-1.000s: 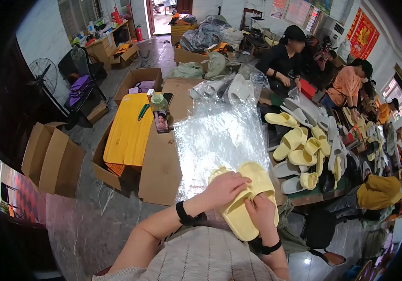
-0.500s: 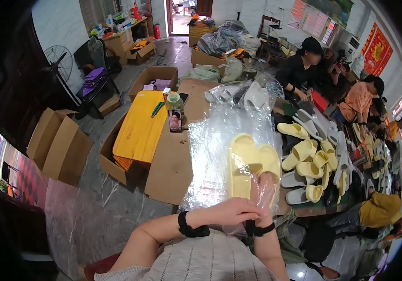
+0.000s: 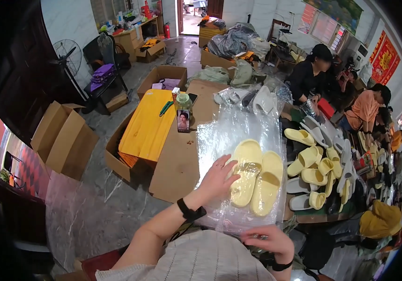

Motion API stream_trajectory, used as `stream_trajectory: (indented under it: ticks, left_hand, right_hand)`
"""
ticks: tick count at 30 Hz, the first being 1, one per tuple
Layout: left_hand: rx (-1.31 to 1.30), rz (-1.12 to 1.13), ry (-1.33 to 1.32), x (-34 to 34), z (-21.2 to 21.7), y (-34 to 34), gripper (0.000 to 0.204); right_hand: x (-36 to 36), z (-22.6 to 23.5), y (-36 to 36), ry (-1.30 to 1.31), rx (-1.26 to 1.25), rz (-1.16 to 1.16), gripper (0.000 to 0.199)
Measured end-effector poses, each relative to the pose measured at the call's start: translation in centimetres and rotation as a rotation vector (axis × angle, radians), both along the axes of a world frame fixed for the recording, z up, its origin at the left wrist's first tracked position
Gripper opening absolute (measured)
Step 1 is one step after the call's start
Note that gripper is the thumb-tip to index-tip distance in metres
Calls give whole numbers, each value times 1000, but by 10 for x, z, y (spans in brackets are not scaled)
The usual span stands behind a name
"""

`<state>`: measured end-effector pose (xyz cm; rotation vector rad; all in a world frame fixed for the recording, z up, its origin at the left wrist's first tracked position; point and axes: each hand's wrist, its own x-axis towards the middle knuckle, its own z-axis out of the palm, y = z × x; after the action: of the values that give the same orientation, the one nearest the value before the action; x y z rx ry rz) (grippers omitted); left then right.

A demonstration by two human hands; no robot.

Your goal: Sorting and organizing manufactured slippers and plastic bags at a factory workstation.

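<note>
A pair of pale yellow slippers (image 3: 265, 199) lies side by side inside a clear plastic bag (image 3: 219, 206), soles down, on a stack of clear plastic bags (image 3: 208, 136). My left hand (image 3: 216, 177) is open, fingers spread, at the left side of the pair. Its fingertips are next to the left slipper, over the plastic; whether they press on it I cannot tell. Below the bag's near edge, my right hand (image 3: 272, 240) is open too, its fingers loosely bent and pointing left. Nothing shows in it.
Loose yellow and grey slippers (image 3: 314, 175) are heaped to the right. On the left stand a yellow board (image 3: 147, 124), a propped phone (image 3: 183, 121), green snips (image 3: 165, 108) and cardboard boxes (image 3: 72, 140). A co-worker in black (image 3: 306, 75) sits across at the far right.
My right hand has come out of the bag, back toward me, leaving the slippers inside. My left hand has moved from my right wrist up to the left slipper's side.
</note>
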<state>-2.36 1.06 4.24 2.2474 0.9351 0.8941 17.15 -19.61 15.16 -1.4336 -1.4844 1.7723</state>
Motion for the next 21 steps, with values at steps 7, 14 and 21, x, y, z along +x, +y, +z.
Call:
stream_trajectory:
  ticks: [7, 14, 21]
  left_hand:
    - [-8, -30, 121, 21, -41, 7, 59]
    - [49, -38, 133, 20, -63, 4, 70]
    - [21, -26, 188, 20, -67, 3, 76]
  right_hand:
    - [27, -43, 80, -563, 684, -878, 21]
    - [23, -137, 125, -1212, 504, -692, 59]
    - [-4, -117, 130, -1272, 441, -602, 54]
